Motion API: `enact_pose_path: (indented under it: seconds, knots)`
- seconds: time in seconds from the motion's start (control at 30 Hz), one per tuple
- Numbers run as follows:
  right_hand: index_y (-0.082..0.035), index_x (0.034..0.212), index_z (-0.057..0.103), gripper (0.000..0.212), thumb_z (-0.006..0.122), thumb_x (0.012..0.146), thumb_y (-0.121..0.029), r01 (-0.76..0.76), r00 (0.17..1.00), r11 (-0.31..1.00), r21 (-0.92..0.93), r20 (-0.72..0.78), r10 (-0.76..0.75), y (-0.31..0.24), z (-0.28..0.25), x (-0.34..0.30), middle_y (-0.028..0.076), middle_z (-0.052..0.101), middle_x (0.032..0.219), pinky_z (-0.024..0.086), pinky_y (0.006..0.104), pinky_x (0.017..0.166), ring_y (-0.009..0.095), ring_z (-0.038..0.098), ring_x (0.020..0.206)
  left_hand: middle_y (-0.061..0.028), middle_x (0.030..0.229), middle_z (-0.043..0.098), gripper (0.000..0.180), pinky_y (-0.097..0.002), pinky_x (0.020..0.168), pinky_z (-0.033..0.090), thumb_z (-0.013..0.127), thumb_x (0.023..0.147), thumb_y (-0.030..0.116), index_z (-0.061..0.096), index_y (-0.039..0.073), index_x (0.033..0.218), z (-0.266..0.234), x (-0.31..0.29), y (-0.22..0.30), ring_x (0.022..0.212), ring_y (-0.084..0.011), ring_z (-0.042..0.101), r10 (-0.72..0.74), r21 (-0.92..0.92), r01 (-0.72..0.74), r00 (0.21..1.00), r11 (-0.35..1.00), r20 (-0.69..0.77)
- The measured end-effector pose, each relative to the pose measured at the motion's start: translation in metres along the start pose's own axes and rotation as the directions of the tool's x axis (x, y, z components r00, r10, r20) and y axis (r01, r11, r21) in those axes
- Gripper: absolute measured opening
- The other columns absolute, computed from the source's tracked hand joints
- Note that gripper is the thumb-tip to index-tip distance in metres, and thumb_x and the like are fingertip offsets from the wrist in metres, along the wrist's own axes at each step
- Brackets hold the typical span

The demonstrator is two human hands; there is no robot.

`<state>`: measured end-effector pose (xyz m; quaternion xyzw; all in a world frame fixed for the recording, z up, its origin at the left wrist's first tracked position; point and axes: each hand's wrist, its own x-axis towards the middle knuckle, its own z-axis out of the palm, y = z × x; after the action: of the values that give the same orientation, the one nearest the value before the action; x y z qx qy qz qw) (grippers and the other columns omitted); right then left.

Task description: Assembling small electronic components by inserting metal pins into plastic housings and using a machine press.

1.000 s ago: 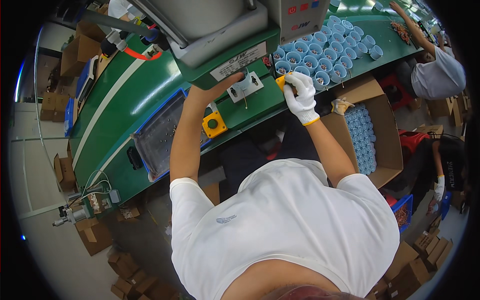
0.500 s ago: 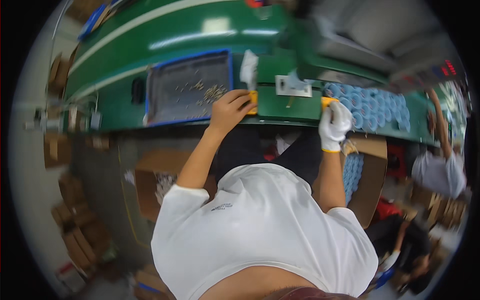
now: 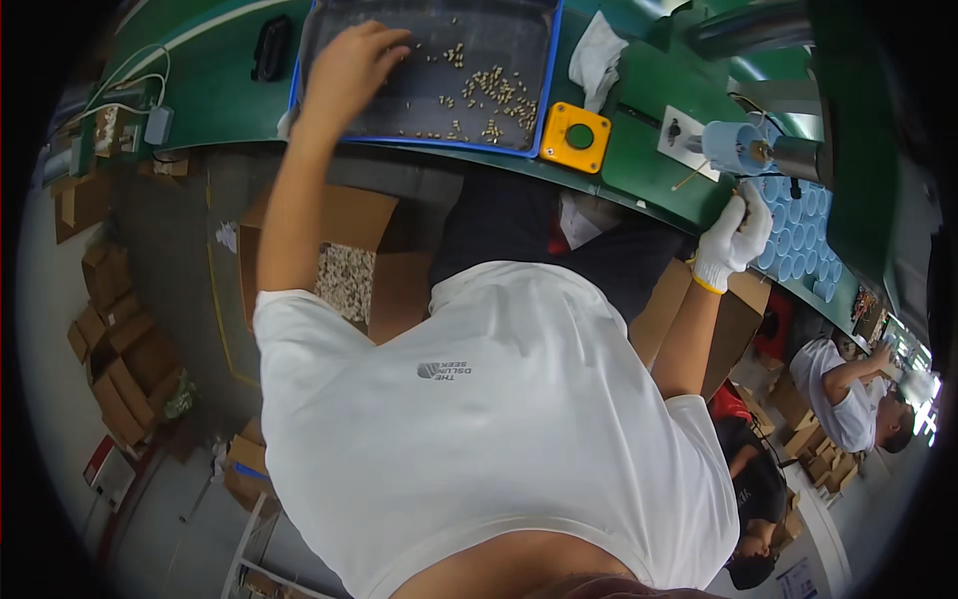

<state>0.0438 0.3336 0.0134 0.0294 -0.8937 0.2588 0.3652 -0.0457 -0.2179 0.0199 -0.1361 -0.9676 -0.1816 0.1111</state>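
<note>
Blue-rimmed tray [image 3: 384, 108], dark grey inside, set on the green worktop [image 3: 222, 98]. Small brassy parts [image 3: 499, 95] scattered in it, thickest toward its right end. Bare left hand [image 3: 351, 72] reaches over the tray's left half, back of hand up, fingertips pointing right. Its fingers: loosely bent, thumb parted from the index. A few stray parts lie near the fingertips; the main scatter sits to the right and nearer the person, well apart from them. Cannot tell whether the fingers touch the tray floor.

Right hand [image 3: 736, 235], white knit glove with yellow cuff, at the worktop edge: fingers curled; cannot tell what, if anything, they hold. Just beyond them, 1 pale blue cup [image 3: 730, 147] at the white plate [image 3: 687, 143] by the press [image 3: 860, 110]. More blue cups [image 3: 798, 232] grouped to the right. Between the 2 hands: yellow button box [image 3: 577, 138] beside the tray, crumpled white cloth [image 3: 597, 58] behind it.
</note>
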Motion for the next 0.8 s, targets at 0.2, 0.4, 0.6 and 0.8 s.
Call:
enact_pose_path:
  seconds: [0.2,0.4,0.6,0.8]
  knots:
    - [0.005,0.117,0.080,0.025,0.065,0.098,-0.001,-0.066,0.998,0.997,0.046,0.020,0.065,0.010,0.005,-0.010,0.017,0.080,0.106,0.057,0.0424,0.093,0.031,0.073,0.098,-0.0198,0.102,0.076,0.025,-0.0494,0.090,0.058,0.077,0.096,0.017,0.083,0.006,0.117,-0.009,0.000,-0.021,0.101,-0.0421,0.073,0.024,0.035,-0.030,0.988,0.999,0.155]
    - [0.009,0.122,0.075,0.025,0.060,0.104,0.000,-0.081,0.996,0.994,0.072,0.029,0.080,0.026,0.005,-0.020,0.020,0.077,0.118,0.061,0.0394,0.097,0.027,0.075,0.104,-0.0203,0.102,0.074,0.019,-0.0497,0.090,0.058,0.073,0.096,0.009,0.079,0.002,0.112,-0.011,-0.004,-0.017,0.102,-0.0427,0.072,0.041,-0.023,-0.039,0.992,0.999,0.119]
    - [0.007,0.108,0.079,0.025,0.065,0.097,-0.011,-0.159,0.984,0.977,0.140,-0.060,0.169,0.036,0.005,-0.028,0.018,0.077,0.105,0.059,0.0437,0.088,0.030,0.072,0.091,-0.0208,0.120,0.070,0.028,-0.0466,0.097,0.056,0.073,0.096,0.007,0.076,0.004,0.123,-0.034,-0.021,-0.017,0.117,-0.0422,0.067,-0.059,0.016,0.057,0.978,0.998,0.202]
    - [0.005,0.108,0.077,0.021,0.067,0.096,-0.009,-0.099,0.991,0.985,0.139,-0.073,0.110,0.032,0.005,-0.027,0.017,0.077,0.105,0.058,0.0450,0.088,0.030,0.072,0.092,-0.0109,0.105,0.074,0.013,-0.0360,0.084,0.057,0.079,0.100,0.007,0.076,0.000,0.110,-0.043,-0.035,0.000,0.093,-0.0313,0.072,-0.115,-0.223,0.124,0.992,0.967,0.056]
